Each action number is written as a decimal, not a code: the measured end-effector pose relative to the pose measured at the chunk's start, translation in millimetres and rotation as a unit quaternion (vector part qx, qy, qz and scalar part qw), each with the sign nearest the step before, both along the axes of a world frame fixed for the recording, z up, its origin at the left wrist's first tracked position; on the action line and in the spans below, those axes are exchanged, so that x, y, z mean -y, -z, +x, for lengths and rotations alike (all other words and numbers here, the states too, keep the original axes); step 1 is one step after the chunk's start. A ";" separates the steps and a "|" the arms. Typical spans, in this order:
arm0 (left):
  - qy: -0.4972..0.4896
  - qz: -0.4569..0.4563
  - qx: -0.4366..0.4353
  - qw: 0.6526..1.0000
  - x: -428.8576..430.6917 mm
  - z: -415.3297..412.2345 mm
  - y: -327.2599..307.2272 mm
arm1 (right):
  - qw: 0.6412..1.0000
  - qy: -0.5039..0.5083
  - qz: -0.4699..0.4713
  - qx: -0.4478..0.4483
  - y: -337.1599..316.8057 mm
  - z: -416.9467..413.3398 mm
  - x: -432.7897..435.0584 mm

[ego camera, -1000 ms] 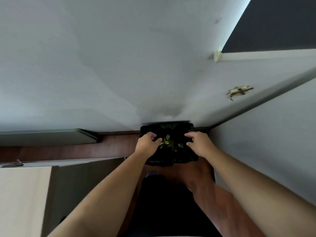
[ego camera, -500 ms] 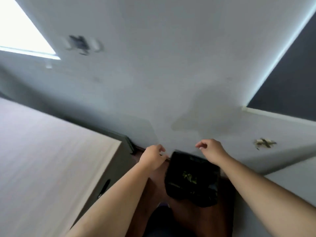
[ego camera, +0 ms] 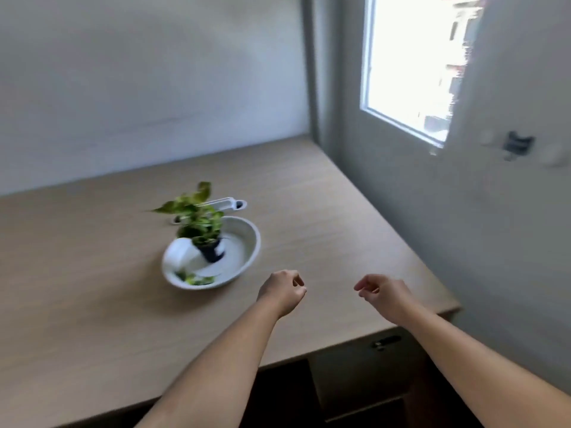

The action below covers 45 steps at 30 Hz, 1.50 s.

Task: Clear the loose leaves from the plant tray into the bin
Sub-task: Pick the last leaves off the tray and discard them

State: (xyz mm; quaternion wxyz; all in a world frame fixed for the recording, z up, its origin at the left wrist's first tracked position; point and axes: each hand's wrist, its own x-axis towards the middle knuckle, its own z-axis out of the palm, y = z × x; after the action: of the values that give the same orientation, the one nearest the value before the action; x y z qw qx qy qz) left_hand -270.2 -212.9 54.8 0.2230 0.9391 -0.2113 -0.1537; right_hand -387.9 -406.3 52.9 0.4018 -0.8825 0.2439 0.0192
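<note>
A white oval plant tray (ego camera: 247, 256) sits on the wooden table (ego camera: 92, 304), left of centre. In it stands a small leafy plant (ego camera: 197, 220) in a black pot (ego camera: 211, 252) beside a white rounded object (ego camera: 180, 253). Loose green leaves (ego camera: 195, 278) lie at the tray's near rim. My left hand (ego camera: 282, 291) hovers over the table just right of the tray, fingers loosely curled, holding nothing. My right hand (ego camera: 381, 295) hangs near the table's right edge, fingers curled and empty. The bin is out of view.
A white flat tool (ego camera: 227, 203) lies behind the plant. A grey wall and bright window (ego camera: 411, 63) stand to the right of the table. A dark gap with a drawer front (ego camera: 383, 342) shows below the table's near edge.
The view has swung up from the black bin on the floor to the table. Both hands have left the bin and now hover empty above the tabletop.
</note>
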 end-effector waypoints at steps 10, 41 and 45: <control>-0.157 -0.006 0.005 0.988 -209.1 130.4 2.7 | 0.988 -0.149 -0.032 0.001 -2.5 180.1 -169.9; 0.004 0.073 -0.079 0.994 -216.8 254.6 85.9 | 0.933 -0.305 -0.153 -0.114 83.4 324.5 -265.4; -0.047 -0.003 -0.056 0.997 -229.4 255.7 74.1 | 0.981 -0.178 -0.027 -0.077 70.5 327.3 -249.0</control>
State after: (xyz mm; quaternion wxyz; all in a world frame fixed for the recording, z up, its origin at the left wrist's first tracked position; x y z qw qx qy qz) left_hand -14.5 16.5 -19.3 0.2439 0.9374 -0.1545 -0.1948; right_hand -60.6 -157.3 -17.6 0.3476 -0.9182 0.1140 0.1516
